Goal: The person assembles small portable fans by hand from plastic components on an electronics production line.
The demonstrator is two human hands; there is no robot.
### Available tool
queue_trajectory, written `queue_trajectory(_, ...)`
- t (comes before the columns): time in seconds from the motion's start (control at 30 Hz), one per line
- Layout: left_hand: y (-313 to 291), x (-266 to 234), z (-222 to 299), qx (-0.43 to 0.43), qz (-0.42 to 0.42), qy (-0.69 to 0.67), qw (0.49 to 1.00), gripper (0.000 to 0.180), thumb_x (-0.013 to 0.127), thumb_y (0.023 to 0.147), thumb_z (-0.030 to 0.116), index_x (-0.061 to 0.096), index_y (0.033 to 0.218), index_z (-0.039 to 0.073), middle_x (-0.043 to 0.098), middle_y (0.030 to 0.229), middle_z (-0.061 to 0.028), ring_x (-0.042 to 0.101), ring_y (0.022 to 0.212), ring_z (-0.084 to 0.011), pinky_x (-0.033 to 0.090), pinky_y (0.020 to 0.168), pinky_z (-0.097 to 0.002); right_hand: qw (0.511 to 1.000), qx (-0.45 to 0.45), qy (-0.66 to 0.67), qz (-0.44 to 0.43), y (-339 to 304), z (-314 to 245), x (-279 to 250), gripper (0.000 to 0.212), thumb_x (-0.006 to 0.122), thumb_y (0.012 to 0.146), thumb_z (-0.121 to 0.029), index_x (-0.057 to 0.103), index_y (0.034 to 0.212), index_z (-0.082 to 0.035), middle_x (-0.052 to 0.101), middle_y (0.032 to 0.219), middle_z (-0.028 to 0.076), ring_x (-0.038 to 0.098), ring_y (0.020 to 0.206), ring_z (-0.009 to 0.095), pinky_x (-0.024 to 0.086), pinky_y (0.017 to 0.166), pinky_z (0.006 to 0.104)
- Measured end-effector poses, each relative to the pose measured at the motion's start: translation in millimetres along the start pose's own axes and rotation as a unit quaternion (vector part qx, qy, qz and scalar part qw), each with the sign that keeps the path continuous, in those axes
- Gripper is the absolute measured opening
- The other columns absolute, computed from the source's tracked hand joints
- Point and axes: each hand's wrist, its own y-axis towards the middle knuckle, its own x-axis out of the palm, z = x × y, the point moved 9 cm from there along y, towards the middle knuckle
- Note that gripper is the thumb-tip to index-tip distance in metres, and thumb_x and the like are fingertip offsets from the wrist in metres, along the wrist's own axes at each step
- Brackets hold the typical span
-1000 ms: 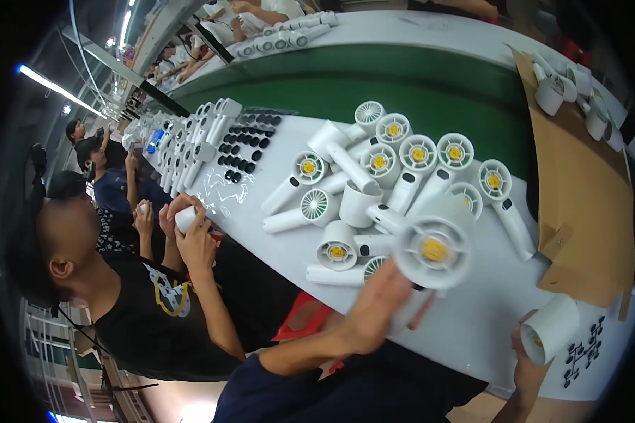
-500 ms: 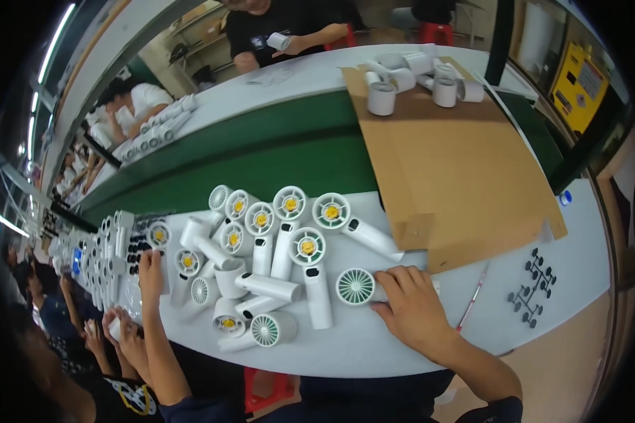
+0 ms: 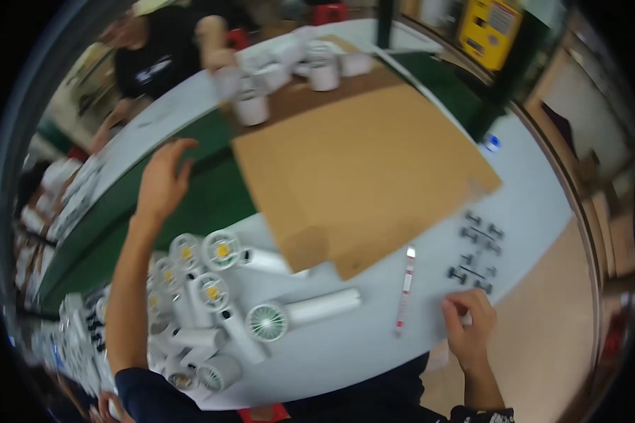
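At the far left, a cluster of white handheld fans (image 3: 212,303) lies on the pale worktop (image 3: 529,204), handles pointing mostly toward the lower right. The left hand (image 3: 164,180) is raised above the green strip (image 3: 212,197), fingers spread and empty, reaching away from the body toward the white cups (image 3: 252,109) beyond the cardboard sheet (image 3: 363,169). A slim pen (image 3: 405,289) lies with its long axis running near to far, between the fans and the right hand (image 3: 467,328). That hand rests curled at the near edge, pinching something small and white just below the small black parts (image 3: 476,250), which it is nearer to than the left.
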Motion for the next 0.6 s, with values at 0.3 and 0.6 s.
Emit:
queue_trajectory(0.3,93,93,-29,-0.015,0.078,-0.045,0.996,0.028,0.062,0.076,0.002,0.051,0.102,0.006,0.056,0.098,-0.0110,0.057,0.089,-0.0271,0.045,0.078,-0.0339,0.993,0.058,-0.088,0.048,24,40,-56,0.014,0.069,0.075,-0.001,0.065,0.088,-0.002,0.058,0.077,0.007,0.055,0.062,0.017,0.043,0.053,0.0258)
queue_trajectory(0.6,103,88,0,0.045,0.111,0.005,0.993,0.051,0.063,0.076,0.003,0.047,0.124,0.007,0.044,0.131,-0.0134,0.044,0.121,-0.0334,0.039,0.100,-0.0372,0.982,0.091,-0.136,-0.091,55,69,-20,0.021,0.075,0.070,-0.011,0.066,0.088,-0.004,0.056,0.082,0.006,0.055,0.073,0.021,0.046,0.060,0.0312)
